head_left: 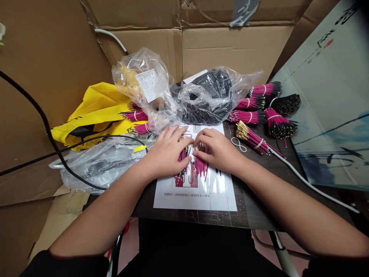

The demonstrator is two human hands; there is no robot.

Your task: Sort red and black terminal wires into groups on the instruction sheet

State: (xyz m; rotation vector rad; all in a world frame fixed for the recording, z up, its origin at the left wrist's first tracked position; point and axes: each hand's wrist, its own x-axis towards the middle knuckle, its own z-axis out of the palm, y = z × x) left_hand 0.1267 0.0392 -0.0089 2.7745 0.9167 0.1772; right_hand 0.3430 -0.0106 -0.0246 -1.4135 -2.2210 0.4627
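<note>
Hands spread, my left hand [167, 152] and right hand [216, 150] pressing gold-tipped magenta wires [200, 163] onto a printed sheet [196, 196] (bundles [247, 117] at two o'clock).

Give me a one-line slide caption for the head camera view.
Left hand and right hand rest on magenta wires with gold terminals atop a printed sheet, beside bundled wires.

Brown corrugated cardboard sheets [233, 50] line the back and left [49, 57]. Black cable [34, 104] runs down the left sheet; white cable [111, 37] sits top-left. Right side: pale board with blue-black ink brushwork [331, 107]. Dark wood-grain tabletop [259, 206]. Below: slim metal tube leg [281, 252], pale pink surface [128, 246]. Light soft, even.
</note>
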